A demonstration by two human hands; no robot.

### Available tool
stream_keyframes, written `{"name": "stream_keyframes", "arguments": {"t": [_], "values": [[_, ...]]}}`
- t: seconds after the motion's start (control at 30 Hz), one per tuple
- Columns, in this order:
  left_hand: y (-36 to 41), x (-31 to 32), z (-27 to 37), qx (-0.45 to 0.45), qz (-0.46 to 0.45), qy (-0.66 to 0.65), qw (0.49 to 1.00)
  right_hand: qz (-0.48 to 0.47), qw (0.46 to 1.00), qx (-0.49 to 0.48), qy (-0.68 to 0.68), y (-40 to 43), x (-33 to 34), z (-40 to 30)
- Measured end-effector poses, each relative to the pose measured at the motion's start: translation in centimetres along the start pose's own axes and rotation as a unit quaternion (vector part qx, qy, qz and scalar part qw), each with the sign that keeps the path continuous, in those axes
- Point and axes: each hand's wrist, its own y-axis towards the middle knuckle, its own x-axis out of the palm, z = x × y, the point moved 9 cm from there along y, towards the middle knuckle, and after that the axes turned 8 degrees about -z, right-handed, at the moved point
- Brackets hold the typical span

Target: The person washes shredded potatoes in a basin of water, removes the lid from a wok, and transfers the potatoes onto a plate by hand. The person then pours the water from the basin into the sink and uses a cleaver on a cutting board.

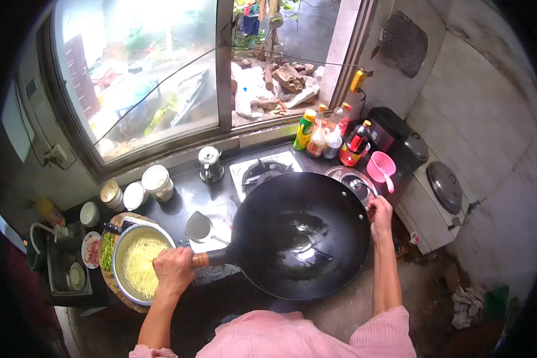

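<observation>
A large black wok (302, 232) is held up in front of me, with a wet-looking sheen inside its bowl. My left hand (174, 270) is closed around the wok's wooden handle (200, 260). At the far rim, my right hand (379, 215) grips the small loop handle (371, 189). Part of a gas stove (241, 172) shows behind the wok. Left of the wok, a metal pot (117, 264) of pale yellow shredded food (139, 264) stands on a round wooden board (138, 308). A ladle or scoop (198, 227) lies on a white surface nearby.
Several sauce bottles (302, 129) and a pink dipper (380, 166) stand at the back right. A metal jug (210, 164) and white tubs (156, 181) line the window side. A cleaver (138, 221), a plate of chopped meat (91, 250) and a sink (67, 268) are at left.
</observation>
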Motion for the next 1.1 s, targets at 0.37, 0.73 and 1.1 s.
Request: {"name": "stream_keyframes", "arguments": {"t": [0.37, 0.73, 1.1], "values": [[9.5, 1.6, -1.7, -0.191, 0.015, 0.141, 0.971, -0.225, 0.971, 0.074, 0.038, 23.3, 15.1, 6.0], [12.9, 4.9, 2.0, -0.248, -0.023, 0.191, 0.950, -0.229, 0.962, 0.138, 0.062, 31.7, 19.2, 12.4], [10.7, 6.2, 4.9, -0.199, -0.204, 0.017, 0.958, -0.175, 0.948, -0.238, -0.118, 25.8, 18.1, 0.9]]}}
